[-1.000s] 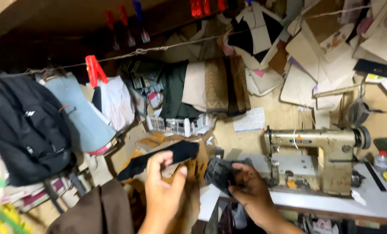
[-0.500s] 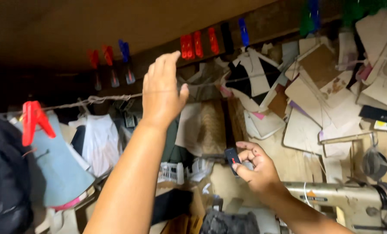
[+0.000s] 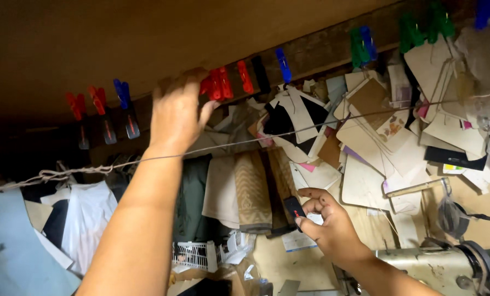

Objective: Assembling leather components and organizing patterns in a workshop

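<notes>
Red plastic clothespegs (image 3: 218, 83) sit clipped in a small cluster along the underside edge of the wooden shelf (image 3: 91, 44), and the left hand (image 3: 176, 112) is raised right to them, fingers loosely curled with the fingertips touching the shelf edge just beside the pegs; I cannot tell whether it has actually closed on one. The pegs hang with their long axes roughly vertical, tilted a little, jaws up on the wood and handle ends pointing down. The right hand (image 3: 326, 222) is held lower, well apart from the shelf, pinching a small black clip (image 3: 294, 208) with a red mark between thumb and fingers; that clip's long axis slants, its upper end leaning to the left. Judging from this, one clip is already in hand and the reach to the pegs has arrived, but nothing has visibly come off the shelf yet. More pegs line the same edge: red and blue ones (image 3: 100, 107) to the left, a blue one (image 3: 283, 64) and green ones (image 3: 420, 24) to the right. A thin string (image 3: 245, 143) crosses just under the left wrist, with fabric swatches (image 3: 250, 189) hanging behind it, a heap of cardboard patterns (image 3: 382, 142) to the right, and an old sewing machine (image 3: 437, 263) at the bottom corner
</notes>
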